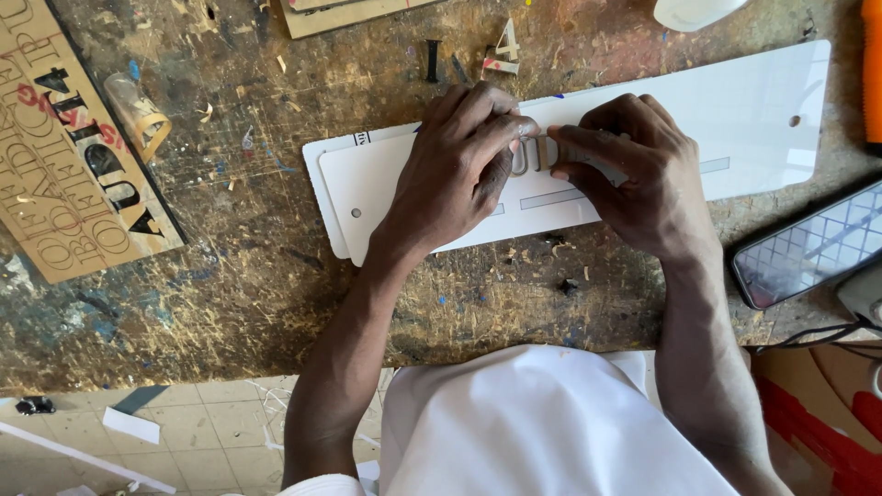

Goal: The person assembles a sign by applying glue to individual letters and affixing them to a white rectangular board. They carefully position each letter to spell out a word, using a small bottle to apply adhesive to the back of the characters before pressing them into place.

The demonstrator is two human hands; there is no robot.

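The scarred, paint-flecked wooden workbench [257, 276] fills the view, its near edge running across just in front of the person's white garment [542, 432]. On it lies the long white rectangular plastic plate [735, 110], angled so its right end sits farther away, with a second white sheet [317, 174] peeping out beneath its left end. Small round holes show near each end, and pale grey guide strips run along its middle.

Both hands meet at the plate's centre. The left hand [455, 165] presses flat, fingers curled down, its fingertips pinning a small grey cut-out letter [522, 156] to the plate. The right hand [634, 174] pinches a neighbouring grey piece [574, 154] between thumb and fingers, right beside the first. To do this well, I'd judge: keep the left hand's weight steady so the plate cannot slide, line the piece's foot up with the guide strip, and press evenly from one side to the other.

Room now. The near strip of bench under the wrists is open, littered only with chips. Left, the brown cardboard letter stencil [83, 156] lies well apart. Right, a dark phone with a reflecting screen [813, 243] sits near the right wrist, tight for the elbow. Far side, a small black letter piece [432, 60] and a pale cut-out scrap [503, 50] lie just beyond the plate.
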